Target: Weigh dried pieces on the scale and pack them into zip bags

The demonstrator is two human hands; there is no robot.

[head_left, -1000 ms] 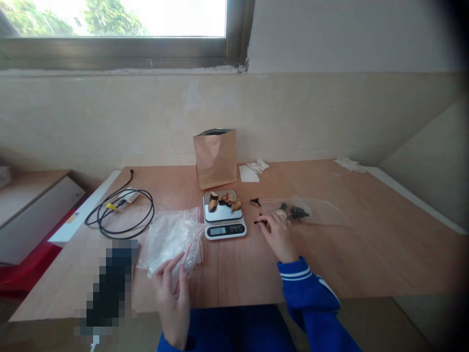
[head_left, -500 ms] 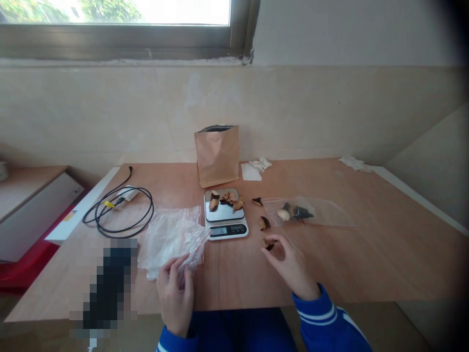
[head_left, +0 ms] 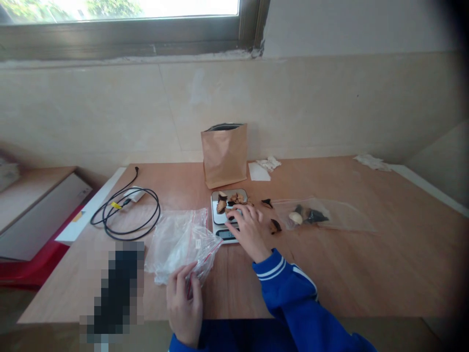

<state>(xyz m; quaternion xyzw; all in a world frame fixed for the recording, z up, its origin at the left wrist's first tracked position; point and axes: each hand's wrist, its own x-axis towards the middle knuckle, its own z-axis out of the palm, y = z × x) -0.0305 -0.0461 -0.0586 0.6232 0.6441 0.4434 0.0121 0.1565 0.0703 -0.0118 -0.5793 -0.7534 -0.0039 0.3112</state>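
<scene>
A small kitchen scale point(head_left: 227, 211) sits mid-table with several brown and dark dried pieces point(head_left: 234, 199) on its steel plate. My right hand point(head_left: 246, 227) lies over the scale's front, fingers spread on the plate and covering the display. My left hand point(head_left: 185, 298) pinches the edge of a pile of clear zip bags point(head_left: 179, 242) near the table's front edge. Two dark pieces point(head_left: 274, 226) lie loose on the table right of the scale. A clear bag point(head_left: 330, 215) further right holds a pale piece and dark pieces.
A brown paper pouch point(head_left: 224, 154) stands open behind the scale. A coiled black cable point(head_left: 126, 215) with a white adapter lies at the left. White tissue scraps point(head_left: 269, 164) sit at the back. A blurred dark object point(head_left: 115, 288) lies at the front left.
My right hand carried a dark piece from beside the clear bag toward me, then moved left onto the scale plate. My left hand kept its hold on the zip bags.
</scene>
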